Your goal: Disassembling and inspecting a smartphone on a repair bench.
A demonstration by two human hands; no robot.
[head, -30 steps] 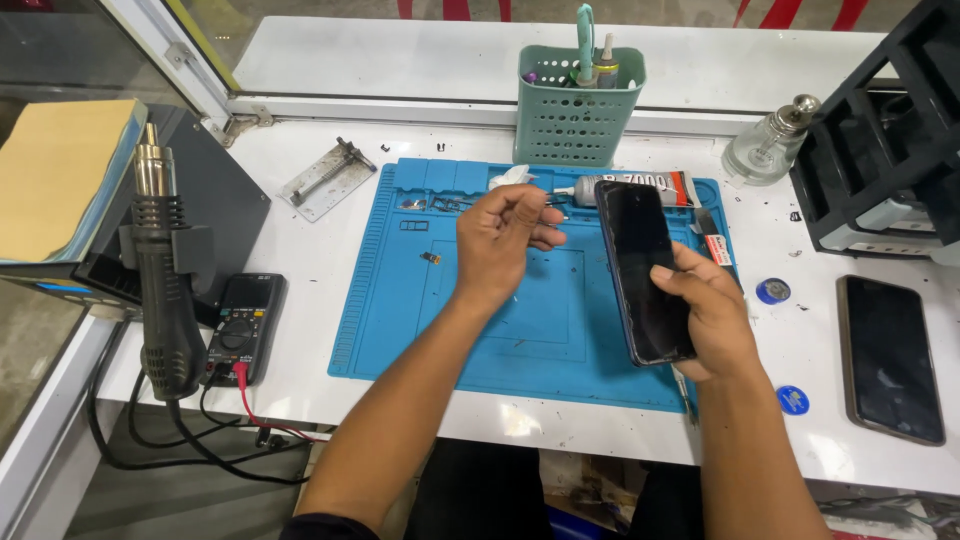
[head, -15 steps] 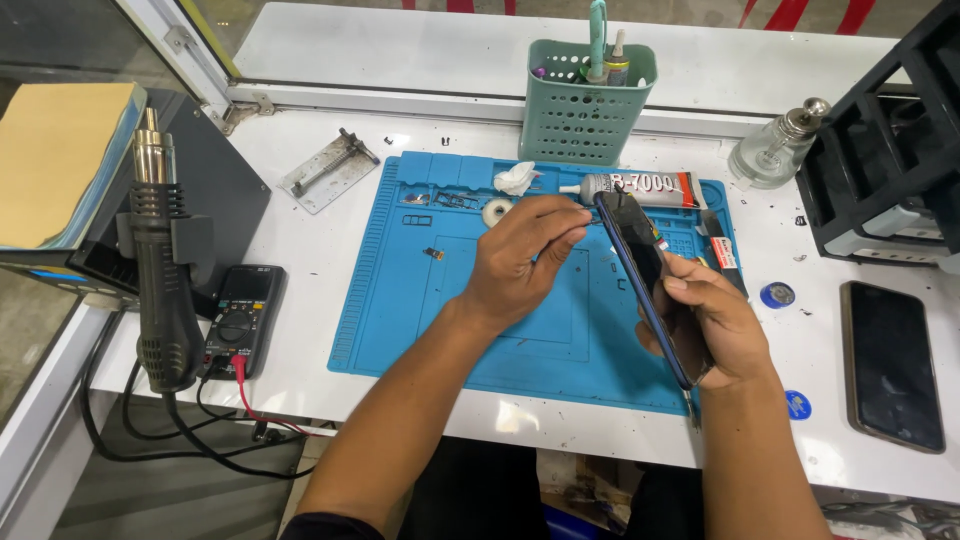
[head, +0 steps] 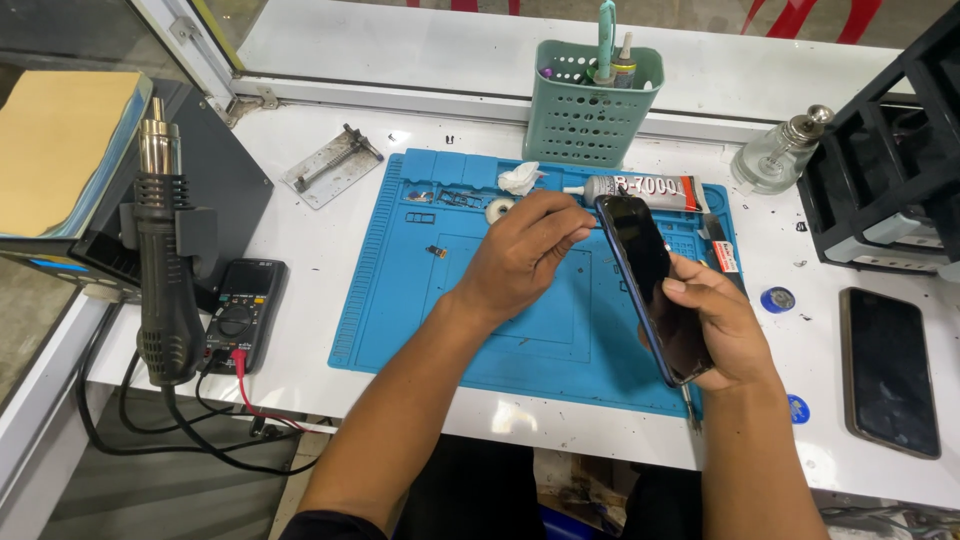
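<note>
My right hand [head: 715, 325] grips a dark smartphone [head: 650, 285], tilted on its edge with the screen facing right, above a blue work mat [head: 400, 300]. My left hand [head: 520, 250] has its fingers pinched together at the phone's top left edge. Whether it holds a small tool there I cannot tell. A glue tube [head: 645, 187] lies on the mat just behind the phone. A small white roll [head: 497, 210] and a crumpled white tissue [head: 520, 178] lie beside my left hand.
A green basket of tools [head: 590, 105] stands behind the mat. A glass bottle [head: 775, 150] and a black rack [head: 890, 170] are at right, a second dark phone [head: 890, 370] at far right. A hot air gun [head: 165, 270], multimeter [head: 240, 315] and metal bracket [head: 330, 165] are at left.
The phone has turned from flat-facing to tilted on its edge. My left hand has moved right and closed its fingers at the phone's top edge.
</note>
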